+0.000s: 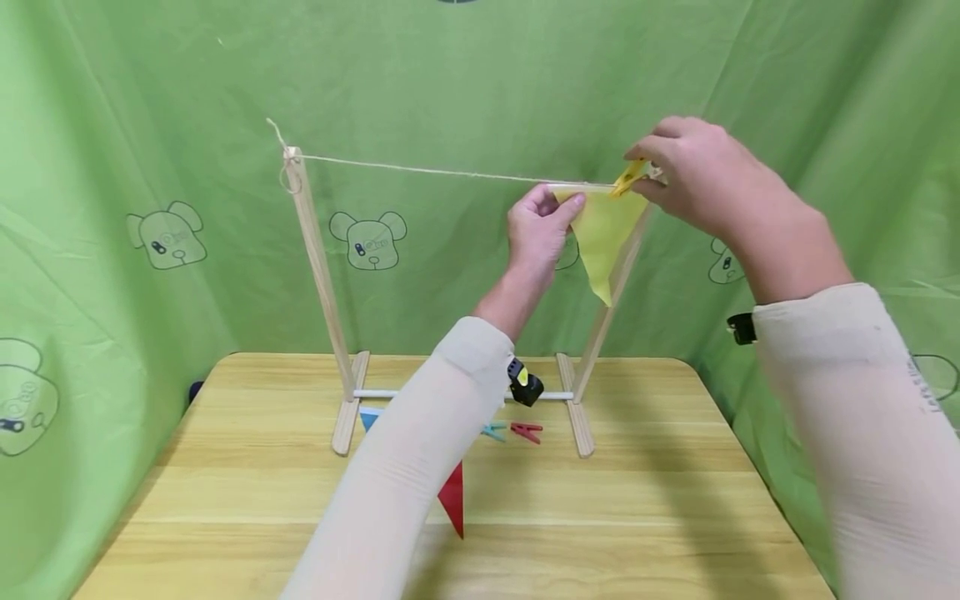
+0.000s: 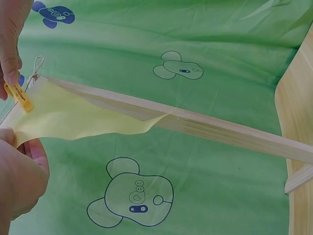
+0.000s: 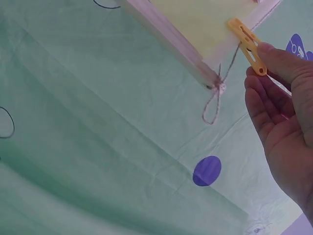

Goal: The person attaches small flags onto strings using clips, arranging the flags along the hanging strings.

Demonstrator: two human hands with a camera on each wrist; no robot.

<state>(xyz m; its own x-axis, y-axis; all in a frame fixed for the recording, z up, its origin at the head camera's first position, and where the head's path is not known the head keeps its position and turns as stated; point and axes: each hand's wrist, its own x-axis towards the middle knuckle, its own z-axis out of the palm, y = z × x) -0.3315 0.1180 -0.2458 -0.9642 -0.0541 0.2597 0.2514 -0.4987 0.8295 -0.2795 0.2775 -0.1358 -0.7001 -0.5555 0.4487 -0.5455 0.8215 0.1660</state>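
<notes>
A yellow triangular pennant [image 1: 606, 229] hangs point down with its pale top edge along the string [image 1: 420, 170], near the right post. My left hand [image 1: 537, 229] pinches the pennant's left top corner between thumb and fingers. My right hand [image 1: 697, 171] holds a yellow clothespin [image 1: 628, 177] by its handle end. In the right wrist view the clothespin [image 3: 247, 46] lies over the pennant's top edge, close to the knotted string loop [image 3: 214, 105]. Whether its tips grip both pennant and string I cannot tell.
Two wooden posts, left [image 1: 318, 267] and right [image 1: 600, 342], carry the string above the wooden table [image 1: 637, 517]. A red clothespin [image 1: 527, 432], a teal clothespin [image 1: 493, 431], a red pennant [image 1: 453, 500] and a blue pennant [image 1: 369, 417] lie there, partly behind my left sleeve.
</notes>
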